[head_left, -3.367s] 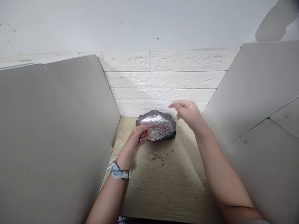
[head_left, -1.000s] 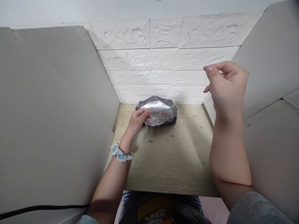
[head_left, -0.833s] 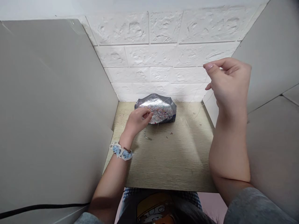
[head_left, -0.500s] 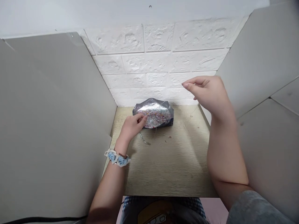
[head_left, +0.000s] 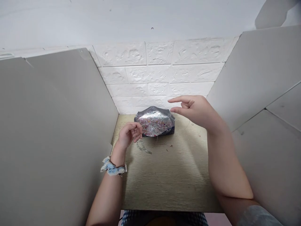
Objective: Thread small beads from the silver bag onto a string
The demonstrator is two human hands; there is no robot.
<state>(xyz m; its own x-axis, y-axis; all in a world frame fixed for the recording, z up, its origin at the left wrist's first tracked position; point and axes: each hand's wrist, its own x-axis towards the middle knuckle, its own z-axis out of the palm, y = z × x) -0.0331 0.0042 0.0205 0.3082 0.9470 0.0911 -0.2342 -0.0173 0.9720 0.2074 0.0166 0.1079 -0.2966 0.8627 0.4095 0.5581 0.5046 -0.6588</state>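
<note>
A silver pouch (head_left: 154, 121) filled with small multicoloured beads lies near the back of the table. My left hand (head_left: 130, 134), with a blue and white scrunchie (head_left: 113, 167) on its wrist, is at the pouch's left front edge. Its fingers are curled around a thin clear thread (head_left: 147, 123). A strand of pale beads (head_left: 143, 147) rests on the table just below that hand. Over the pouch's right side is my right hand (head_left: 191, 108), thumb and index finger apart, with nothing visible between them.
White brick-patterned wall (head_left: 157, 73) stands behind the table (head_left: 164, 182). Tall grey panels rise at the left (head_left: 51, 135) and right (head_left: 263, 78). Tiny loose bits (head_left: 171, 145) lie in front of the pouch.
My right hand has moved left and down toward the pouch, and its thumb and finger have parted. My left hand has turned and shifted slightly left. More of the bead strand shows.
</note>
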